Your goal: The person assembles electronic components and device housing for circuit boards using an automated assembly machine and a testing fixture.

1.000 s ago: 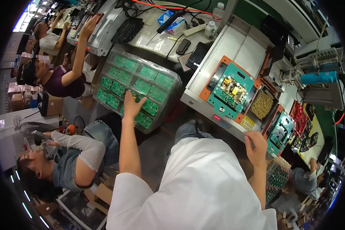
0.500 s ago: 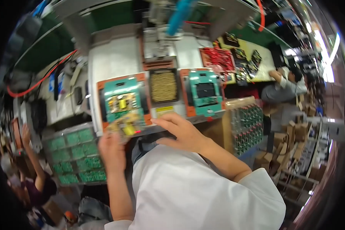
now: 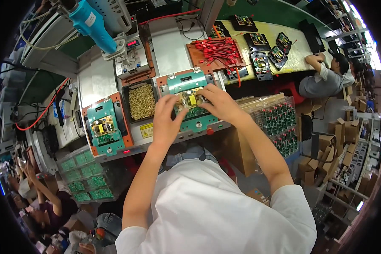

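Observation:
A circuit board (image 3: pixel 193 100) with a yellow transformer sits in the right-hand teal fixture (image 3: pixel 200 123). My left hand (image 3: pixel 167 120) grips its left edge with curved thumb and fingers. My right hand (image 3: pixel 219 103) holds its right edge, the fingertips over the components. How the board seats underneath is hidden. To the left, a similar board (image 3: pixel 102 127) rests in the other teal fixture (image 3: pixel 99 109). Between the fixtures stands a black tray (image 3: pixel 125 95) of small brass-coloured screws (image 3: pixel 142 101).
A blue powered screwdriver (image 3: pixel 92 26) hangs over the bench's far left. Red cable bundles (image 3: pixel 216 51) lie in an orange tray behind the right fixture. Green boards in clear trays (image 3: pixel 84 180) stand lower left, more (image 3: pixel 279 122) to the right. A co-worker (image 3: pixel 326 76) sits at the far right.
The board that was blurred near my left hand by the left fixture is now at the right fixture. Both hands have moved onto it. My view has shifted to the right.

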{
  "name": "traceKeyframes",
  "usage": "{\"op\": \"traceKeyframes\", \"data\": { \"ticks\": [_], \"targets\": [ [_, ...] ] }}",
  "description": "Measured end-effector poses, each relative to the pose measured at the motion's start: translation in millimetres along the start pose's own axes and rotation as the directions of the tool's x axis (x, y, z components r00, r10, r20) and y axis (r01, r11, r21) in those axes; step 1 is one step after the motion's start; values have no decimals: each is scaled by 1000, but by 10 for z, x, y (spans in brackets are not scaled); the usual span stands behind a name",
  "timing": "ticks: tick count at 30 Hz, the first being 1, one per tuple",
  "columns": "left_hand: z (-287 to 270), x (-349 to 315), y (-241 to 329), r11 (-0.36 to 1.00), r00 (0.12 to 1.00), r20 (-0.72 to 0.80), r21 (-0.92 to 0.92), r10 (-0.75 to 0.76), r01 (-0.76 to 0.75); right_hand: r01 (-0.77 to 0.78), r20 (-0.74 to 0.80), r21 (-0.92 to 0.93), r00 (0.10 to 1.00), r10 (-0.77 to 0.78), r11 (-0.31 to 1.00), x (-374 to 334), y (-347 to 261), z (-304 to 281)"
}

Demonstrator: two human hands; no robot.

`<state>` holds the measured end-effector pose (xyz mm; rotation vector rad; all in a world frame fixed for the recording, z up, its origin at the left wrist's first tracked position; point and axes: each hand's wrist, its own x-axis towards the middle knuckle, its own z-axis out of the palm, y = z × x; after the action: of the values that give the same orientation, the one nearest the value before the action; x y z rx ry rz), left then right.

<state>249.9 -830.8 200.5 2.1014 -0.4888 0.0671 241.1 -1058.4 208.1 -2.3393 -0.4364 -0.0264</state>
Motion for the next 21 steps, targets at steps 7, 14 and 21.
{"op": "traceKeyframes", "data": {
  "ticks": [7,14,21],
  "targets": [
    [156,-55,-131,978,990,-62,171,127,-115,45,9,-36,999,-44,998,90,10,43],
    [154,-78,-89,953,985,-66,269,161,-138,11,49,-4,999,-11,1000,103,34,68],
    [-116,-418,68,994,977,-214,105,27,-5,-143,-240,157,954,178,977,-270,-297,-312]
  ]
}}
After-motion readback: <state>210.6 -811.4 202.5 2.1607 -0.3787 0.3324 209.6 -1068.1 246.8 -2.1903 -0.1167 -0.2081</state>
